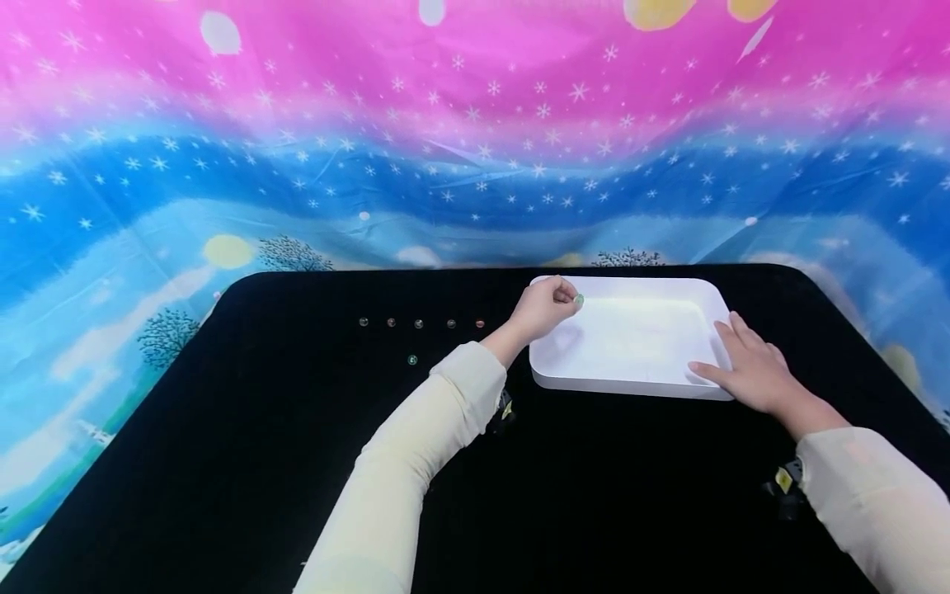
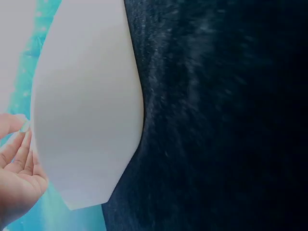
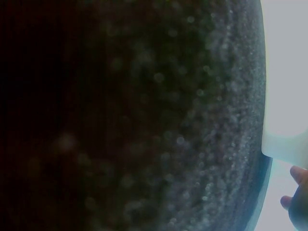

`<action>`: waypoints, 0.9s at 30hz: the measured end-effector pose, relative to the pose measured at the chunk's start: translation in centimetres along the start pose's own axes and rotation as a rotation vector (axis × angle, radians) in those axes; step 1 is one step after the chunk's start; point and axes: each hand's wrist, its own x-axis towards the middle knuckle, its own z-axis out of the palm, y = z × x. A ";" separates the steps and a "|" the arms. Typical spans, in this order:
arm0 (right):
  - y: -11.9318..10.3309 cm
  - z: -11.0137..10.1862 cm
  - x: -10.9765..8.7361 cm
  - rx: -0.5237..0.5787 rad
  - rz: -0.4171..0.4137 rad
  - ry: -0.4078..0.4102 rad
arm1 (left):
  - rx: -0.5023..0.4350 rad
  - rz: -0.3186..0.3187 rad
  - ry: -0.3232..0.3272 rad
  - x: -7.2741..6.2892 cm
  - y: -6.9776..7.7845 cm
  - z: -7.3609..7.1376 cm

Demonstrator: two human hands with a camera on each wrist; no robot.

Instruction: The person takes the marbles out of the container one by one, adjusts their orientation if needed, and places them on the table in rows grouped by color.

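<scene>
My left hand is over the left back part of a white rectangular tray, pinching a small green glass marble between thumb and fingertips. The left wrist view also shows the marble at the fingertips, beside the tray's pale outer wall. At the tray's right front corner, my right hand rests on the rim with fingers extended along the side and the thumb reaching over the edge. Only a small part of the right hand appears in the right wrist view.
Left of the tray, several small marbles lie in a row on the black tabletop. A single greenish marble lies in front of that row. A pink and blue patterned cloth hangs behind the table.
</scene>
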 end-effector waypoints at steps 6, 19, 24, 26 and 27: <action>0.0 0.0 -0.1 0.006 -0.006 -0.003 | -0.029 0.033 -0.008 -1.5 0.0 -1.0; 0.0 0.0 -0.1 0.006 -0.015 -0.003 | -0.034 0.078 -0.042 -4.4 -1.3 -3.3; -0.1 0.1 -0.2 -0.015 -0.016 0.006 | -0.010 0.072 -0.027 -5.5 -2.1 -4.4; -0.1 0.1 -0.2 -0.018 -0.017 0.011 | -0.006 0.071 -0.017 -6.0 -2.4 -4.8; -0.1 0.1 -0.2 -0.017 -0.018 0.012 | -0.008 0.068 -0.011 -6.2 -2.6 -5.0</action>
